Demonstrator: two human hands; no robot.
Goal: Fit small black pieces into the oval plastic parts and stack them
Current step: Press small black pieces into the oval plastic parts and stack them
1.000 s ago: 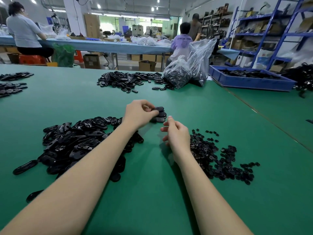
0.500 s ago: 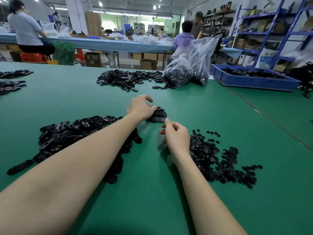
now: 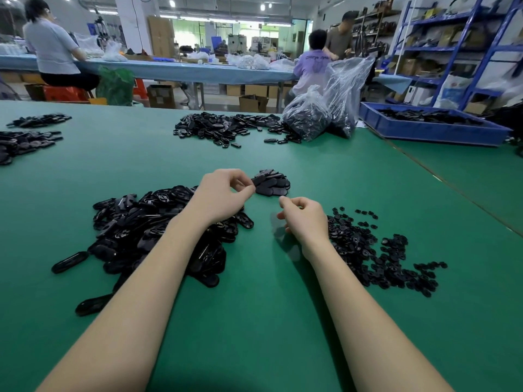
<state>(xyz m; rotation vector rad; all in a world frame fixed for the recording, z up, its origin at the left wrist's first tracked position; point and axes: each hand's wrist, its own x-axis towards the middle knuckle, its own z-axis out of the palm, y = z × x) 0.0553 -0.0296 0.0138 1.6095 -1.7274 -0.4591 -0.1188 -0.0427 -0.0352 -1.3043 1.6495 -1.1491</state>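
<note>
On the green table, a heap of black oval plastic parts (image 3: pixel 147 222) lies under my left forearm. A spread of small black pieces (image 3: pixel 373 250) lies to the right of my right hand. Ahead of both hands stands a short stack of oval parts (image 3: pixel 276 185). My left hand (image 3: pixel 223 196) pinches the left end of an oval part (image 3: pixel 257 180) that lies tilted on top of this stack. My right hand (image 3: pixel 304 219) hovers just below the stack with curled fingers, thumb against forefinger. Whether it holds a small piece is hidden.
Another pile of oval parts (image 3: pixel 226 128) and two clear bags of parts (image 3: pixel 325 111) sit further back. A blue tray (image 3: pixel 433 128) stands at the back right, and more black parts (image 3: pixel 25 140) lie far left. People work at a table behind.
My left hand has drawn back slightly from the stack and now pinches the end of the top part. My right hand has stayed almost still.
</note>
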